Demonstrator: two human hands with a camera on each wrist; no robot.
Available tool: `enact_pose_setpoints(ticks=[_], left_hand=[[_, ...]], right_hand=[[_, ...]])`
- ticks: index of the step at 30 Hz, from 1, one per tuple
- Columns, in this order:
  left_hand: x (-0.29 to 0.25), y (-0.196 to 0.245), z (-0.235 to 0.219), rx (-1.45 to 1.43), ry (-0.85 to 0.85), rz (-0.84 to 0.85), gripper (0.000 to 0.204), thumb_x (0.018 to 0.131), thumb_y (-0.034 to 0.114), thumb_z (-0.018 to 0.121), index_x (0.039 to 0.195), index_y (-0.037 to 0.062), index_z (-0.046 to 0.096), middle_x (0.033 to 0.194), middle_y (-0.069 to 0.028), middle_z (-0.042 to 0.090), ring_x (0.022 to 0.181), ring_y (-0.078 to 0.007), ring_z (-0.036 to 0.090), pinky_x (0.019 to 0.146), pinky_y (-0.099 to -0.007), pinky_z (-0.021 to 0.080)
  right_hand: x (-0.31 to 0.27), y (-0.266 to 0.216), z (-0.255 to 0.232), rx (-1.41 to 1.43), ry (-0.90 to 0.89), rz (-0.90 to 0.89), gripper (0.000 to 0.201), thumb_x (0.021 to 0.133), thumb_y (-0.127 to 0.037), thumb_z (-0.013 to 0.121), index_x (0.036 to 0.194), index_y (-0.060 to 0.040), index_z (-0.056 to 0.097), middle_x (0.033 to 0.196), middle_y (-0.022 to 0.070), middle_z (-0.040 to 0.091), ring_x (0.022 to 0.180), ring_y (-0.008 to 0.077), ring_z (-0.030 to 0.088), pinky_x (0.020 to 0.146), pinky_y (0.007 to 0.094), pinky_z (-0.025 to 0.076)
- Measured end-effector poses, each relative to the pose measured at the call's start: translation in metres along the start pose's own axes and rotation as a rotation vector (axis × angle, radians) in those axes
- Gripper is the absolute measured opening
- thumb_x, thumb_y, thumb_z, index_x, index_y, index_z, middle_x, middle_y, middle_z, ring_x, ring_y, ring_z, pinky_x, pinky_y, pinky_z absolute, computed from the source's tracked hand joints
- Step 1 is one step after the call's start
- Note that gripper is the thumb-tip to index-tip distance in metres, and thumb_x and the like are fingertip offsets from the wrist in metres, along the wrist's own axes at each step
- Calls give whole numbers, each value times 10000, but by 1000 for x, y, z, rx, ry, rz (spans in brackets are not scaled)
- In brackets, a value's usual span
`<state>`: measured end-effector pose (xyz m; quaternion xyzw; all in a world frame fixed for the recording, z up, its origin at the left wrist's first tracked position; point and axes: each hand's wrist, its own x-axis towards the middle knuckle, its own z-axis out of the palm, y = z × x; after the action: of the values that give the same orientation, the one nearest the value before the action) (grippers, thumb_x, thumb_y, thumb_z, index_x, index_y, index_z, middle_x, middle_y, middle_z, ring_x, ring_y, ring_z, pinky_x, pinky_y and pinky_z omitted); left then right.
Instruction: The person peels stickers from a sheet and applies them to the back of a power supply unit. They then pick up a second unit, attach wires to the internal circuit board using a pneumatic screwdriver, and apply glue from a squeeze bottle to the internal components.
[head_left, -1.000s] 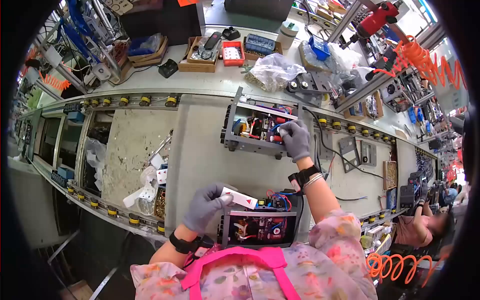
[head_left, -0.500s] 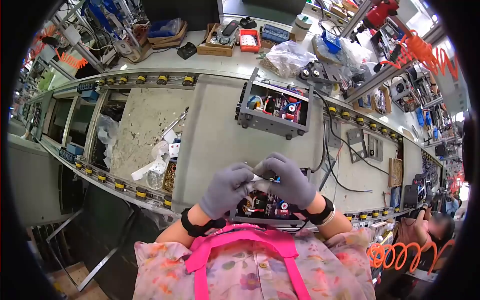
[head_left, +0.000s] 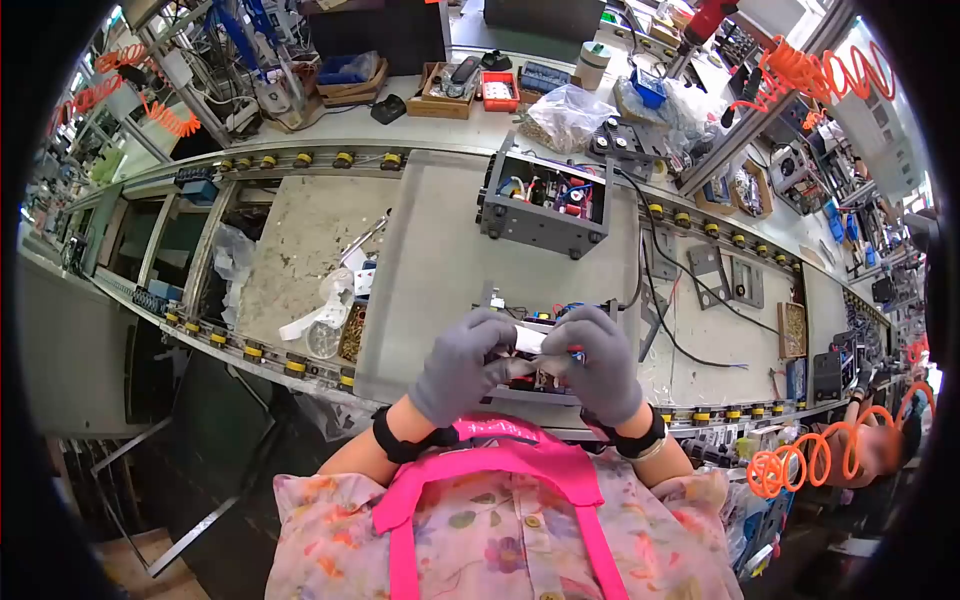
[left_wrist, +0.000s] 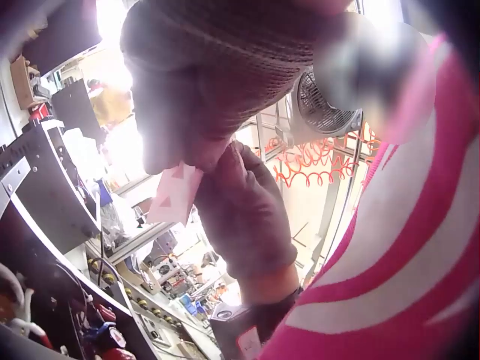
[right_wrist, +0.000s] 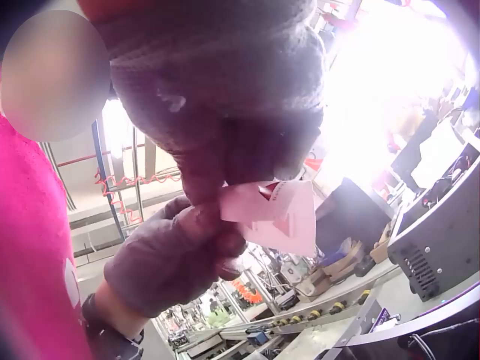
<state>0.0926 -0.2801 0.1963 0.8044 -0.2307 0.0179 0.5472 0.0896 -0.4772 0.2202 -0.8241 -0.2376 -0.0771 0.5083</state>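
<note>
Drawn back since the earlier frame from the far case: my right hand. Grey worktop, carrying that case near its far right corner; near case, open-topped, by its near edge. Left hand, curled, pinching the white label above the near case; right hand likewise, seemingly to steady it from both sides.

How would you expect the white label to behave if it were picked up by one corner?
The label would probably feel light, as it looks paper-thin. It would likely flex rather than stay stiff, since it seems folded or layered near where the left hand and right hand pinch it.
</note>
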Motion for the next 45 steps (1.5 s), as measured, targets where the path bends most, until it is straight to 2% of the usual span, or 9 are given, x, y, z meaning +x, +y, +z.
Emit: enact_pose_setpoints(ticks=[2, 6, 10, 14, 21, 31, 40, 43, 45], left_hand=[[-1, 2, 1, 61, 25, 23, 256, 746, 189, 728, 909, 28, 613, 922, -114, 618, 741, -252, 617, 642, -327, 494], [0, 0, 15, 221, -39, 194, 224, 726, 162, 652, 923, 61, 613, 933, -110, 595, 828, -317, 589, 701, -382, 485], [-2, -4, 20, 117, -58, 198, 195, 745, 140, 650, 931, 82, 635, 942, -121, 587, 820, -313, 589, 711, -373, 485], [-5, 13, 9, -19, 12, -33, 112, 771, 91, 686, 846, 20, 644, 932, -98, 585, 742, -229, 607, 642, -318, 487], [-6, 15, 9, -154, 22, -95, 159, 777, 122, 715, 893, 22, 675, 951, -80, 598, 829, -161, 602, 706, -278, 494], [-11, 12, 12, -138, 45, -89, 183, 754, 106, 739, 921, 46, 694, 946, -81, 604, 827, -165, 602, 693, -270, 487], [-11, 9, 14, -250, 112, -170, 103, 773, 77, 700, 852, 18, 669, 859, -96, 579, 719, -185, 591, 629, -287, 483], [-11, 1, 11, -246, 87, -246, 103, 788, 89, 674, 861, 17, 662, 888, -95, 577, 741, -185, 585, 648, -291, 480], [-10, -2, 7, -174, 80, -242, 127, 794, 106, 658, 882, 14, 653, 952, -106, 584, 804, -202, 587, 685, -307, 485]], right_hand=[[-4, -6, -1, 201, -6, 119, 214, 651, -73, 787, 780, -82, 617, 802, 36, 544, 751, 185, 556, 658, 300, 454], [4, -37, 10, 163, -237, -67, 178, 663, -70, 766, 772, -100, 628, 877, 42, 535, 821, 191, 543, 715, 293, 438], [-2, -35, 26, -355, 73, -211, 246, 717, -73, 710, 941, -90, 610, 931, 78, 543, 802, 240, 560, 666, 333, 462], [-16, -13, -3, 12, 232, 176, 339, 736, -86, 709, 1048, -35, 584, 993, 117, 557, 856, 249, 578, 748, 338, 487], [-31, 1, -7, -6, -50, 154, 204, 760, -104, 705, 936, -34, 629, 865, 105, 615, 805, 250, 604, 722, 332, 484], [-38, 4, 2, -76, 136, 48, 178, 736, -69, 725, 889, -28, 644, 836, 87, 609, 753, 210, 595, 632, 298, 465], [-39, 2, 13, -546, 260, -270, 232, 668, -60, 722, 885, -109, 657, 903, 27, 588, 824, 229, 562, 791, 355, 421], [-39, 3, 16, -491, 216, -298, 214, 670, -49, 703, 873, -99, 657, 917, 34, 568, 846, 224, 550, 772, 341, 433], [-41, -2, 15, -160, 163, -78, 209, 672, -40, 689, 872, -90, 655, 925, 47, 558, 854, 218, 551, 765, 328, 441]])
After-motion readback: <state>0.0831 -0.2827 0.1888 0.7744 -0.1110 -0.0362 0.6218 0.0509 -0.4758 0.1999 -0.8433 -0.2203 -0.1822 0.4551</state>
